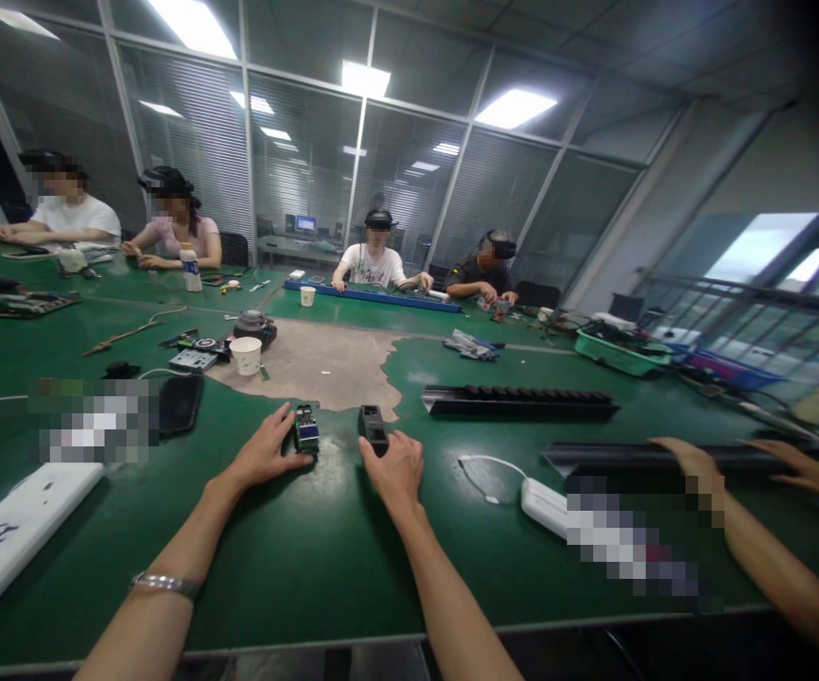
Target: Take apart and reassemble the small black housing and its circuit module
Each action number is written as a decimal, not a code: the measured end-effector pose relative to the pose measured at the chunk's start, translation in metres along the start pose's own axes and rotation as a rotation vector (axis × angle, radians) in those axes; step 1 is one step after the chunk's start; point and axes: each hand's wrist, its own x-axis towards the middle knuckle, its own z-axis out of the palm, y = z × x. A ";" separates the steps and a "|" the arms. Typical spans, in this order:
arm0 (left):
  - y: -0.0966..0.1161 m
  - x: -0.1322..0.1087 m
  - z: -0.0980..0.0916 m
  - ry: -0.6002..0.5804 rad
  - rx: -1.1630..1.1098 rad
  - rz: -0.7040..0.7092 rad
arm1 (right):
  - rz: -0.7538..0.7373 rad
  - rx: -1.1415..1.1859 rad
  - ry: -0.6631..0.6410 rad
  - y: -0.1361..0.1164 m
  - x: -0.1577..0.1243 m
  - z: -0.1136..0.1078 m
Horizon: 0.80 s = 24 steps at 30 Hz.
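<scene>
My left hand rests on the green table with its fingers closed around a small green circuit module. My right hand lies beside it, fingers wrapped on a small black box-shaped part. The two parts sit a little apart, near the bare worn patch of the table top. Both forearms reach in from the front edge; a metal bracelet is on the left wrist.
A paper cup, a black pad, a long black rail and a white power strip lie around. Another person's arms reach in at the right. Several seated people work at the far side.
</scene>
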 end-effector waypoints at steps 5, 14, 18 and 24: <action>0.002 0.000 -0.002 -0.007 0.011 0.007 | -0.003 -0.045 -0.021 0.004 -0.003 0.005; 0.001 -0.001 -0.001 -0.017 0.018 -0.014 | -0.037 -0.017 0.063 0.015 -0.005 0.011; -0.001 -0.001 0.002 -0.005 0.024 0.004 | -0.051 -0.008 0.048 0.015 -0.004 0.012; -0.004 -0.001 0.004 0.011 0.018 0.016 | -0.060 0.032 0.067 0.013 -0.005 0.011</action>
